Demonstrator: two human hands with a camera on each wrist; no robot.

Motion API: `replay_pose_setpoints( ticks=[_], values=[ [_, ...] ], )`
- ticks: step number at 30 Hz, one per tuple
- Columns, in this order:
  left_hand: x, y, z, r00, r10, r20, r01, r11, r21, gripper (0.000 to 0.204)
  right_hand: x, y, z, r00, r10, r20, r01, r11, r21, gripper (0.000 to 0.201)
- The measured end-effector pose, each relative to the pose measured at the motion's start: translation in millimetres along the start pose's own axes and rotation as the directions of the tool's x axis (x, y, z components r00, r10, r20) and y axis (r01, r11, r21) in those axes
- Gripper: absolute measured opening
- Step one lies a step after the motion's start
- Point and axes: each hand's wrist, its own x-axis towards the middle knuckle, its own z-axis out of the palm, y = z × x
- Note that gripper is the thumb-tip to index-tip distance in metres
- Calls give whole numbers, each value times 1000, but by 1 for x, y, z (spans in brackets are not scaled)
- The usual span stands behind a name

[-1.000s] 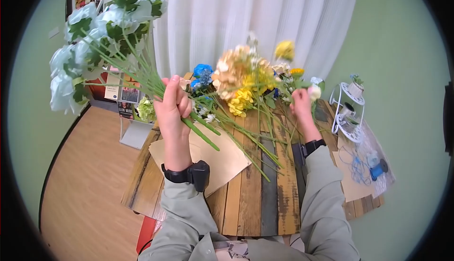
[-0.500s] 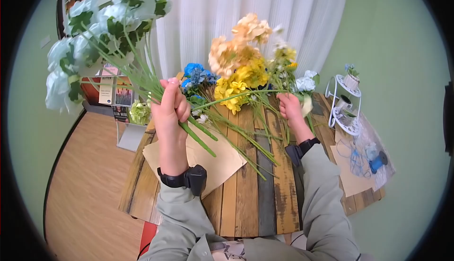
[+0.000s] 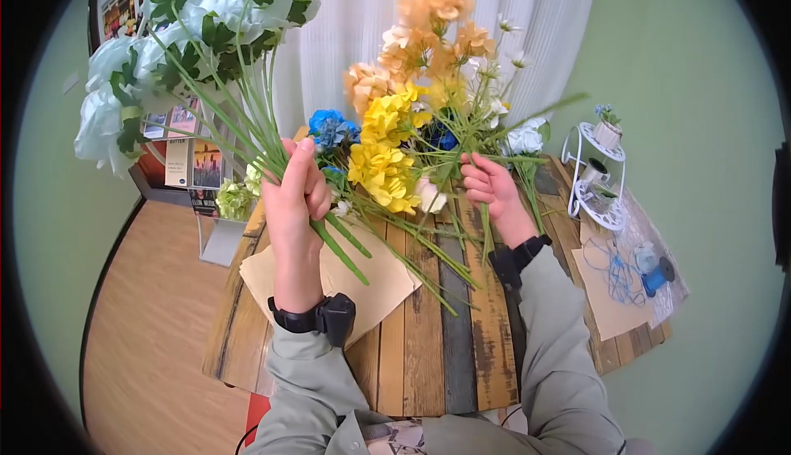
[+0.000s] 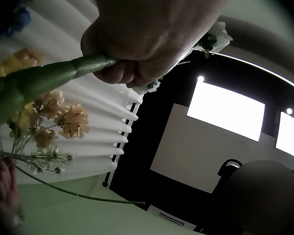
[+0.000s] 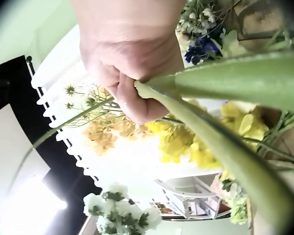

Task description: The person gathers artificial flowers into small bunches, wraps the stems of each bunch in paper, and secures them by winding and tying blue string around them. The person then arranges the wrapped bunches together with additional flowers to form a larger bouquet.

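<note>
My left hand [image 3: 295, 187] grips a bunch of pale blue flowers [image 3: 169, 59] by their green stems. The blooms lean up and left, and the cut stem ends poke out below the fist. Across the table, my right hand [image 3: 494, 191] has its fingers curled round green flower stems; two thick stem ends [image 5: 206, 132] come out toward the right wrist camera. White daisy-like flowers [image 3: 497, 110] rise just above that hand. Peach flowers [image 3: 437, 10] and yellow flowers [image 3: 383, 162] stand beside them to the left. A cream rose-like bloom [image 3: 430, 195] hangs left of the right fingers.
Loose stems [image 3: 437, 261] and brown paper sheets [image 3: 362, 290] lie on the wooden table [image 3: 412, 372]. Blue flowers [image 3: 334, 129] lie behind. At right are a white wire stand [image 3: 597, 179] and a blue ribbon spool [image 3: 657, 277]. A magazine rack [image 3: 194, 166] stands left.
My right hand has moved left. The cream bloom has swung from its right side to its left. Peach and white flowers now show higher. The left hand still holds the pale blue bunch.
</note>
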Motion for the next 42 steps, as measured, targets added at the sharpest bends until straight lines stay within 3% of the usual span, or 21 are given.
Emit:
replay_pose_setpoints(
  ticks=[1, 2, 3, 4, 5, 6, 7, 9, 12, 16, 17, 19, 20, 24, 27, 29, 33, 35, 37, 39, 42],
  values=[
    [3, 2, 2, 1000, 3, -3, -3, 1000, -17, 12, 2, 1, -13, 1000, 3, -7, -3, 1000, 7, 20],
    [4, 3, 3, 1000, 7, -7, -7, 999, -34, 20, 5, 3, -27, 941, -94, -326, -12, 951, -308, 21],
    [6, 5, 4, 1000, -1, -13, 1, 1000, -29, 20, 9, 5, -40, 781, -273, -562, -127, 812, -570, 22],
    [9, 8, 5, 1000, -12, -29, 11, 999, -41, 18, 5, 1, -64, 684, -388, -618, -329, 592, -736, 23],
    [12, 10, 7, 999, -23, -42, 20, 998, -54, 16, -2, 6, -78, 681, -384, -624, -332, 598, -730, 23],
    [16, 11, 7, 999, -32, -42, 29, 998, -54, 16, -11, 12, -89, 614, -707, -350, -483, 14, -876, 22],
    [18, 12, 6, 998, -17, -60, 13, 998, -68, 14, -16, 13, -94, 619, -782, 76, -601, -533, -596, 22],
    [24, 12, 4, 997, -25, -75, 19, 996, -88, 13, -20, 15, -60, 565, -825, 24, -662, -470, -584, 20],
    [29, 10, 7, 992, -2, -128, -9, 997, -83, 14, -23, 4, -55, 729, -658, 187, -455, -670, -586, 22],
    [27, 12, 1, 998, -1, -57, -6, 992, -125, 10, -29, -17, -104, 687, -692, 220, -600, -712, -365, 30],
    [26, 12, -1, 999, -3, -48, -3, 992, -128, 10, -34, -19, -106, 681, -698, 221, -608, -707, -362, 30],
    [25, 12, -4, 999, 0, -41, -6, 991, -135, 8, -47, -22, -99, 702, -541, -464, -712, -555, -430, 43],
    [26, 11, -5, 998, -9, -62, 1, 991, -135, 6, -48, -21, -107, 744, -492, -452, -662, -636, -397, 53],
    [27, 6, -6, 999, 22, -38, -26, 993, -113, 6, -51, -13, -103, 779, -534, -327, -617, -564, -549, 36],
    [25, 7, -5, 998, 30, -49, -35, 994, -105, 6, -39, -16, -70, 801, -592, -91, -507, -589, -629, 28],
    [25, 7, -4, 999, 28, -43, -32, 994, -105, 7, -23, -26, -52, 633, -775, -1, -386, -314, -867, 25],
    [24, 9, -4, 999, 10, -42, -14, 996, -92, 10, 8, -48, -24, 596, -791, 139, -264, -356, -896, 27],
    [24, 10, -3, 999, 14, -46, -18, 997, -82, 11, 22, -50, -25, 589, -808, -35, -239, -132, -962, 31],
    [26, 10, -2, 997, 20, -69, -25, 997, -73, 15, 29, -41, -19, 619, -784, -54, -203, -93, -975, 29],
    [26, 11, 0, 996, 22, -82, -27, 997, -68, 14, 29, -26, 2, 744, -529, -408, -18, 595, -803, 25],
    [25, 14, 0, 995, 21, -97, -27, 998, -61, 14, 34, -4, 3, 778, -318, -542, -54, 826, -562, 20]
  ],
)
